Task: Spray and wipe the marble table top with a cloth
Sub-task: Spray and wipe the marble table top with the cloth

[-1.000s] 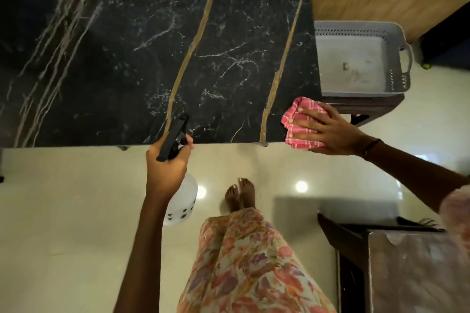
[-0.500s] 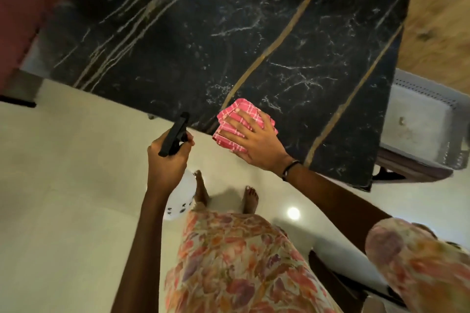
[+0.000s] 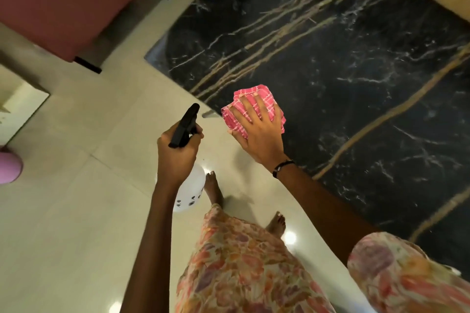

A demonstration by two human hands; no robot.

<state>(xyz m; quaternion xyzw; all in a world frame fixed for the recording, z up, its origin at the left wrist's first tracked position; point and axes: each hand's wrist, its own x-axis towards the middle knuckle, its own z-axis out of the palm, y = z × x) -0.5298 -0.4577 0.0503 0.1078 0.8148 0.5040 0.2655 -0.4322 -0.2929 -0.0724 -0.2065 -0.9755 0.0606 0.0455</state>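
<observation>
While flat, right hand (image 3: 256, 132) on cloth (image 3: 254, 109)

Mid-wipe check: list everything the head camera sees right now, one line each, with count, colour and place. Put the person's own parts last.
marble table top: one, black with gold and white veins, upper right
cloth: one, pink checked, folded, at the table's near edge under the right hand
spray bottle: one, white body with black trigger head, over the floor beside the table
sofa: one, dull red, upper left
floor: pale glossy tiles, left and bottom
pink object: one, at left edge, cannot tell what
bracelet: one, black, right wrist
left hand: gripping the spray bottle
right hand: flat on the cloth
feet: two, bare, on the floor
</observation>
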